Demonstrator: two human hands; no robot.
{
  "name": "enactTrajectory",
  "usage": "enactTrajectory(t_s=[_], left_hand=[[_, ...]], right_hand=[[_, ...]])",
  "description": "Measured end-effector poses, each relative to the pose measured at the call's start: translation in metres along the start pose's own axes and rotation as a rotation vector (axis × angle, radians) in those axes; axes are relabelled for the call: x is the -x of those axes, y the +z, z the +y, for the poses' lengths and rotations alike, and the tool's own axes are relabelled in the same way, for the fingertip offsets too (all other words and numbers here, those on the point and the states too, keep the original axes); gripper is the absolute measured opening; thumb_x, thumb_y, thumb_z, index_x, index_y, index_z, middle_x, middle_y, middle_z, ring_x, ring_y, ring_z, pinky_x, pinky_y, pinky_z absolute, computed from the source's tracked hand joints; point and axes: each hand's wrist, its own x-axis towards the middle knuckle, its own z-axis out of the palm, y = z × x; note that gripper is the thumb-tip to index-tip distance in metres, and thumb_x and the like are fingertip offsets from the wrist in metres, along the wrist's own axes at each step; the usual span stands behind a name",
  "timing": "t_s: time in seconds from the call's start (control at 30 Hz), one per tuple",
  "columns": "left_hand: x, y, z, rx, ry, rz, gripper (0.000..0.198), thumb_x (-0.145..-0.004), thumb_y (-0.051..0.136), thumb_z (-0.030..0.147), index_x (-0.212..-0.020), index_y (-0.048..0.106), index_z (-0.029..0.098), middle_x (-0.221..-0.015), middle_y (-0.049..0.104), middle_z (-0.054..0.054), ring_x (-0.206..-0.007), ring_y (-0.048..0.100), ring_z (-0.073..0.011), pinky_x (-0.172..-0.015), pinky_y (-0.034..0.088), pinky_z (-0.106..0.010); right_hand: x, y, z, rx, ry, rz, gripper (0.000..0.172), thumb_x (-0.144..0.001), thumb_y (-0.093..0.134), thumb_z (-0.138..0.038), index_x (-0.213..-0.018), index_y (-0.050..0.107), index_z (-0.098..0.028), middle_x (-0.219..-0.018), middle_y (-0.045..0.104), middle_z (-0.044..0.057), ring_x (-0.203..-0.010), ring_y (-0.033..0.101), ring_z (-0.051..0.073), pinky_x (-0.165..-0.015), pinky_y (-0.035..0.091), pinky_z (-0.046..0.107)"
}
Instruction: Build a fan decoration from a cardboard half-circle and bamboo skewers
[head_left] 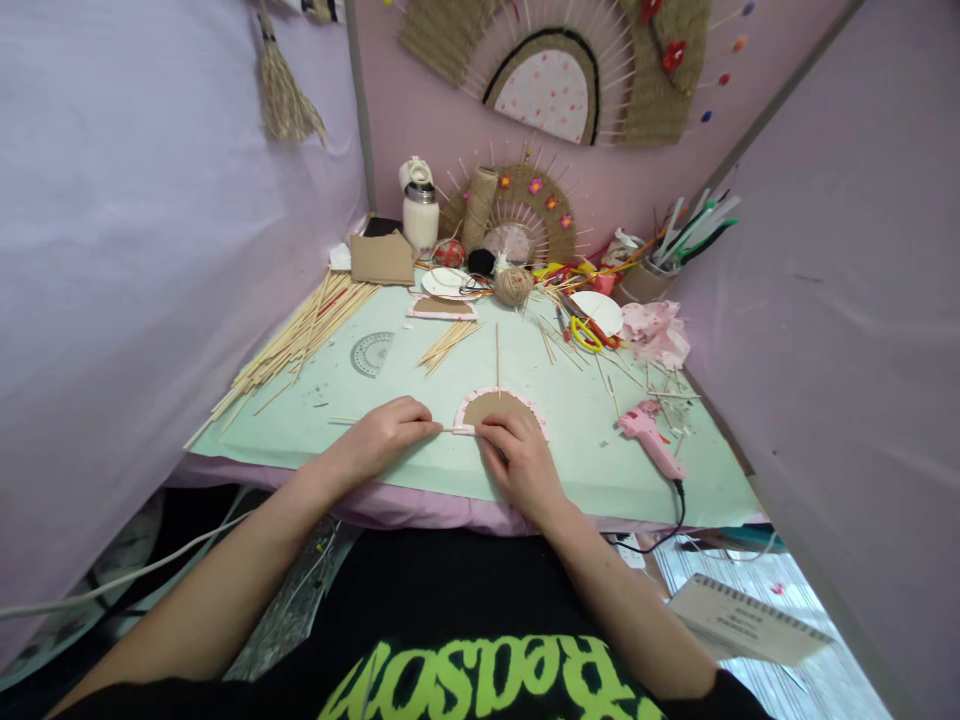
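Note:
A brown cardboard half-circle (496,407) with a pink scalloped rim lies on the pale green mat (420,450) near the front edge. One thin wooden stick (497,355) stands out from its top. My left hand (382,435) is closed in a pinch on another thin wooden stick (450,430) that lies flat along the half-circle's lower left corner. My right hand (517,455) presses closed fingers onto the same stick and the half-circle's straight edge.
A pink glue gun (649,438) lies to the right, with its cord over the edge. Long sticks (292,345) are piled at the left, a small bundle (446,345) in the middle. Scissors (586,334), twine (513,286), a protractor (371,354) and a flask (420,215) sit farther back.

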Motion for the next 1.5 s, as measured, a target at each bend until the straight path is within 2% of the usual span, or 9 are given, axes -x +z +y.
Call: enactTrajectory(t_s=[0.43, 0.73, 1.2, 1.37, 1.5], left_hand=[[-0.0027, 0.0068, -0.0016, -0.134, 0.082, 0.049, 0.033, -0.101, 0.036, 0.028, -0.106, 0.068, 0.017, -0.094, 0.062, -0.005, -0.088, 0.054, -0.0159, -0.079, 0.046, -0.028], [-0.0056, 0.0051, -0.0016, -0.161, 0.128, 0.041, 0.035, -0.102, 0.034, 0.027, -0.104, 0.067, 0.016, -0.094, 0.062, -0.006, -0.087, 0.054, -0.0160, -0.078, 0.045, -0.028], [-0.0098, 0.0039, -0.0021, -0.003, 0.012, 0.007, 0.032, -0.099, 0.039, 0.032, -0.094, 0.068, 0.019, -0.090, 0.061, -0.004, -0.086, 0.054, -0.0171, -0.078, 0.044, -0.029], [-0.0075, 0.0051, -0.0031, -0.093, 0.055, 0.013, 0.035, -0.100, 0.036, 0.031, -0.099, 0.068, 0.018, -0.092, 0.062, -0.005, -0.088, 0.054, -0.0171, -0.078, 0.044, -0.029], [-0.0052, 0.0056, -0.0025, -0.232, 0.119, 0.072, 0.032, -0.099, 0.037, 0.026, -0.103, 0.068, 0.018, -0.093, 0.064, -0.006, -0.086, 0.055, -0.0187, -0.076, 0.044, -0.032]], right_hand=[[-0.0002, 0.0002, 0.0002, 0.000, -0.016, 0.015, 0.018, -0.093, 0.052, -0.018, -0.102, 0.068, -0.021, -0.101, 0.068, 0.008, -0.096, 0.061, 0.023, -0.085, 0.048, 0.042], [0.0004, 0.0000, -0.0006, 0.011, -0.009, 0.007, 0.017, -0.092, 0.053, -0.018, -0.102, 0.067, -0.022, -0.102, 0.067, 0.008, -0.096, 0.060, 0.024, -0.085, 0.048, 0.041], [0.0013, 0.0004, -0.0010, 0.028, -0.006, 0.003, 0.017, -0.093, 0.053, -0.018, -0.103, 0.066, -0.021, -0.102, 0.067, 0.008, -0.097, 0.060, 0.024, -0.086, 0.048, 0.042], [0.0008, 0.0004, -0.0005, 0.024, -0.002, 0.004, 0.018, -0.093, 0.053, -0.018, -0.103, 0.067, -0.021, -0.102, 0.068, 0.009, -0.097, 0.061, 0.023, -0.086, 0.049, 0.042], [0.0026, -0.0009, -0.0007, -0.005, 0.011, 0.020, 0.020, -0.092, 0.052, -0.019, -0.107, 0.066, -0.021, -0.106, 0.068, 0.010, -0.099, 0.061, 0.024, -0.089, 0.049, 0.043]])
